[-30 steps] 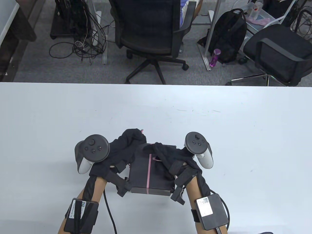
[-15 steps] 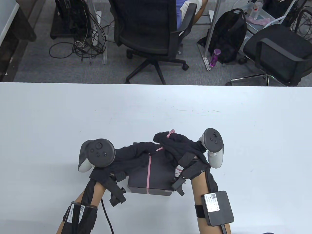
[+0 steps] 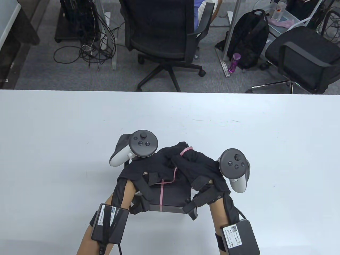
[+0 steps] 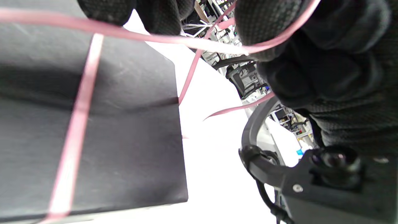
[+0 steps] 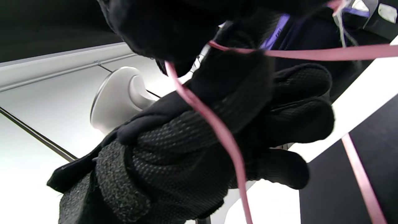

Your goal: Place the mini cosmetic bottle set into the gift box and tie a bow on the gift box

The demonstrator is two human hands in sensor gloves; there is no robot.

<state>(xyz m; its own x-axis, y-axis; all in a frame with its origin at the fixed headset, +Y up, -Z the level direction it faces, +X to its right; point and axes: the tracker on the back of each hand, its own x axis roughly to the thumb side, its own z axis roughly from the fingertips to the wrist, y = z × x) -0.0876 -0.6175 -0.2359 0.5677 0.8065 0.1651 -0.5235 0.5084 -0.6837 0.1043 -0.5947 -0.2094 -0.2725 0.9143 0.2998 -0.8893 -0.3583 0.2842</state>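
Note:
The black gift box [image 3: 171, 195] lies closed near the table's front edge, with a pink ribbon [image 3: 161, 196] running along its lid. Both gloved hands meet above its far half. My left hand [image 3: 166, 159] and right hand [image 3: 190, 159] each pinch strands of the ribbon, and a small loop [image 3: 186, 151] shows between them. In the left wrist view the ribbon [image 4: 74, 130] crosses the box lid [image 4: 130, 140] and winds round a finger of the right hand [image 4: 323, 68]. The right wrist view shows a strand [image 5: 217, 127] draped over the left hand [image 5: 202, 149]. No bottles are visible.
The white table [image 3: 265, 148] stretches wide on both sides of the box. Beyond its far edge stand two office chairs [image 3: 164, 34], a black backpack [image 3: 249, 37] and a purple bottle [image 3: 233, 62] on the floor.
My left hand has swung up and right, from beside the box to over its far half. The right hand shifted slightly toward me. The ribbon loop now sits between both hands.

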